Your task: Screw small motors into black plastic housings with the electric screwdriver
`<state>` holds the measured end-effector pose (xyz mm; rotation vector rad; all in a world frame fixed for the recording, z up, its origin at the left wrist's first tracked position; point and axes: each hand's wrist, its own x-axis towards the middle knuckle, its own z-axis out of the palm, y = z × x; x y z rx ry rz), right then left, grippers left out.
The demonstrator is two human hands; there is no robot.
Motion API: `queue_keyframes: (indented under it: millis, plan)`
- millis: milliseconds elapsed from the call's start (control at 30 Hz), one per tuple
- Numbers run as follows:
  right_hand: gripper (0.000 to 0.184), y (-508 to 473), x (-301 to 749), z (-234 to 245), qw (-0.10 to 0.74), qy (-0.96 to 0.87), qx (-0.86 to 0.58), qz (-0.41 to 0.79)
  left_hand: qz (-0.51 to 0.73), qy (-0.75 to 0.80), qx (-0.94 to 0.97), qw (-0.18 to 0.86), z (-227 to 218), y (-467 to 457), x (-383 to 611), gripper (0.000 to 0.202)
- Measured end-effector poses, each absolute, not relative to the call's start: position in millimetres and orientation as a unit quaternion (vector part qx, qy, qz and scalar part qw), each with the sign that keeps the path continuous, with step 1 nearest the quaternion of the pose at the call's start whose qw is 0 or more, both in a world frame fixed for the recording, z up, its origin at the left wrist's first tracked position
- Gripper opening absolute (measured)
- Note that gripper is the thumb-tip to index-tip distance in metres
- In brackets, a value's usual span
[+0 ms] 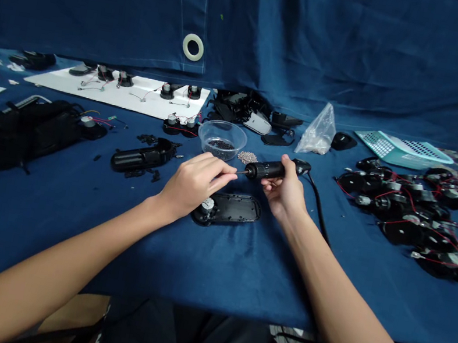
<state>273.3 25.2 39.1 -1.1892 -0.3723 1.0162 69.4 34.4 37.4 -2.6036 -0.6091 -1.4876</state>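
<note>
My right hand (287, 189) is wrapped round a black corded electric screwdriver (268, 170), which lies level with its bit pointing left. At the tip of that bit, the thumb and fingers of my left hand (198, 181) are pinched together. Whether a screw sits between them is too small to see. Below both hands a black plastic housing (237, 210) lies on the blue cloth, with a round silver motor (207, 205) at its left end, partly behind my left hand. Just beyond the bit are a small heap of screws (248, 157) and a clear plastic bowl (223, 135) with dark small parts inside.
Another black housing (143, 157) lies left of the bowl. Black assemblies with red wires (417, 210) crowd the right side, near a light blue basket (405, 150). A clear bag (319, 131) stands at the back. The screwdriver's cord (319, 206) trails past my right forearm.
</note>
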Motion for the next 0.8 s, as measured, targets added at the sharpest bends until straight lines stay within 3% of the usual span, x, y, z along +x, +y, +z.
queue_keyframes:
  millis: [633,733,800]
  plan:
    - [0.033,21.4,266.8,42.0,0.675,-0.165,-0.528,0.489,-0.483,-0.180,-0.849,0.115,36.1,36.5,66.7,0.007]
    - [0.033,19.6,263.6,41.9,0.670,-0.179,-0.523,0.496,-0.473,-0.186,-0.852,0.127,34.2,37.0,66.9,0.015]
    - [0.033,19.0,262.2,41.9,0.669,-0.185,-0.522,0.497,-0.459,-0.208,-0.854,0.130,33.5,37.7,67.3,0.032]
